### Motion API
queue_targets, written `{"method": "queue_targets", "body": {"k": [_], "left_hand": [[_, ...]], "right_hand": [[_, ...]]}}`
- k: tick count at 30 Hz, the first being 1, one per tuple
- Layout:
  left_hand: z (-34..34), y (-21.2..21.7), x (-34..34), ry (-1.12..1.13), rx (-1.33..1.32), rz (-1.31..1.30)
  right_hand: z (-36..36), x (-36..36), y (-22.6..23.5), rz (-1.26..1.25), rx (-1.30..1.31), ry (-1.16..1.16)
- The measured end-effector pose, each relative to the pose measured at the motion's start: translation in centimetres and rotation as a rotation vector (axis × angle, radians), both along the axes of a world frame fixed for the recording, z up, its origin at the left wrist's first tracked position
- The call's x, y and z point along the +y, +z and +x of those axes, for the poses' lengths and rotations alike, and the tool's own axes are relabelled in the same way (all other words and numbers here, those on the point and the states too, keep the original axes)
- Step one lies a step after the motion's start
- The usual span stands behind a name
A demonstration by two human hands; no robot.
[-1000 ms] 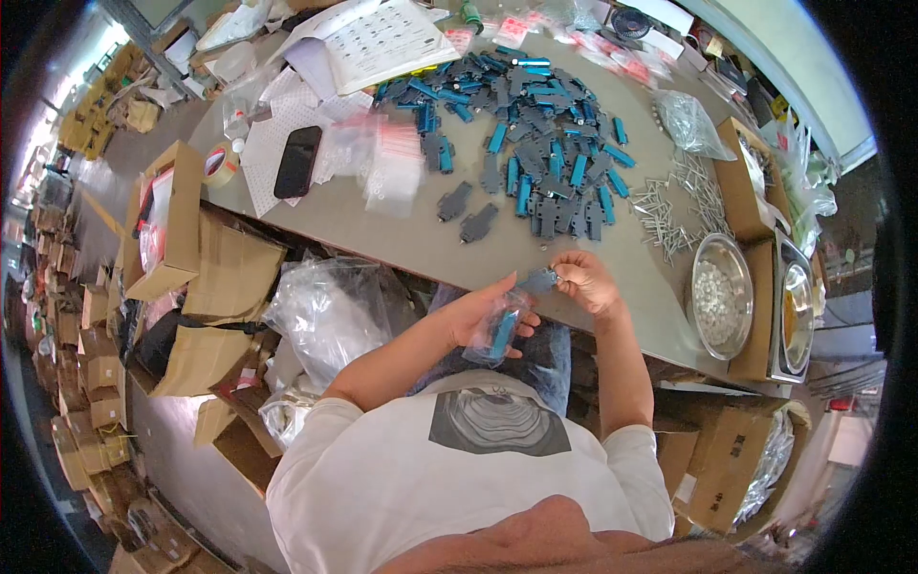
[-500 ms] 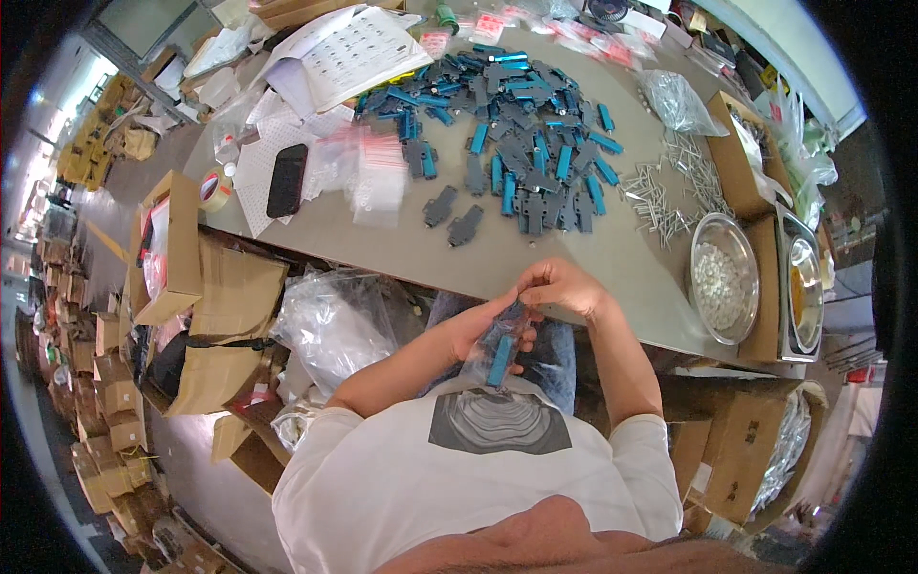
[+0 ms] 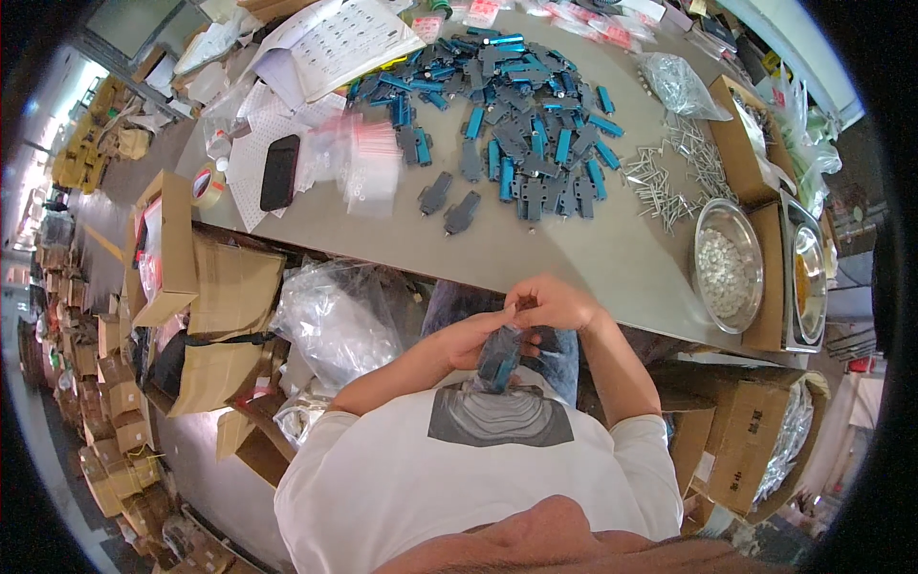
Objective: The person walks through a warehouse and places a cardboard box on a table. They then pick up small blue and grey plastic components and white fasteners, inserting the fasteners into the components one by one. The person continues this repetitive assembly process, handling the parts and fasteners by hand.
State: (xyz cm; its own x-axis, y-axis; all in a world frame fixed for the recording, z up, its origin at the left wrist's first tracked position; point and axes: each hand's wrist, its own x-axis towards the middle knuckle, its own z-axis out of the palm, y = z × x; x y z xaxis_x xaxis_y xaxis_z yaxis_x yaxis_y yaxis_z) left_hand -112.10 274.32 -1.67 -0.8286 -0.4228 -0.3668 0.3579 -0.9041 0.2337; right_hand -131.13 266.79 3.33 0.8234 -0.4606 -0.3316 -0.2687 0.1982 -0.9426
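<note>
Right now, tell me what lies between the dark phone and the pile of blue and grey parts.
In the head view, a spread of clear bags with red edges lies between the dark phone and the parts pile.

I wear a white T-shirt, its short sleeves plain and ending near the elbows. Chest print: grey, four-sided panel with nested curved bands (rather like ripples). Blue trousers, paler in patches. My left hand and right hand: bare.
</note>
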Motion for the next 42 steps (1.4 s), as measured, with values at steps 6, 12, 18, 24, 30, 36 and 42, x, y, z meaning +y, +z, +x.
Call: {"method": "queue_targets", "body": {"k": [6,12,18,24,30,36,42], "left_hand": [[0.3,0.8,0.6,0.039,0.104,-0.079],[0.8,0.9,0.8,0.186,-0.165,-0.331],[1.3,-0.5,-0.2,0.322,-0.205,-0.415],[2.1,-0.8,0.0,0.280,0.111,-0.086],[2.8,-2.1,0.4,0.263,0.178,-0.048],[3.7,-2.5,0.7,0.289,0.187,0.013],[4.8,-2.4,1.0,0.332,0.151,0.032]], "right_hand": [[0.6,0.8,1.0,-0.265,0.130,0.071],[0.7,-0.4,-1.8,-0.368,0.154,-0.173],[1.2,-3.5,-3.3,-1.080,0.385,-0.723],[2.3,-3.7,-5.3,-1.339,0.465,-0.652],[2.9,-4.0,-4.5,-0.400,0.124,-0.821],[5.2,-5.3,-3.6,0.706,-0.652,-0.795],[10.0,-6.5,-2.9,-1.042,0.348,-0.323]]}}
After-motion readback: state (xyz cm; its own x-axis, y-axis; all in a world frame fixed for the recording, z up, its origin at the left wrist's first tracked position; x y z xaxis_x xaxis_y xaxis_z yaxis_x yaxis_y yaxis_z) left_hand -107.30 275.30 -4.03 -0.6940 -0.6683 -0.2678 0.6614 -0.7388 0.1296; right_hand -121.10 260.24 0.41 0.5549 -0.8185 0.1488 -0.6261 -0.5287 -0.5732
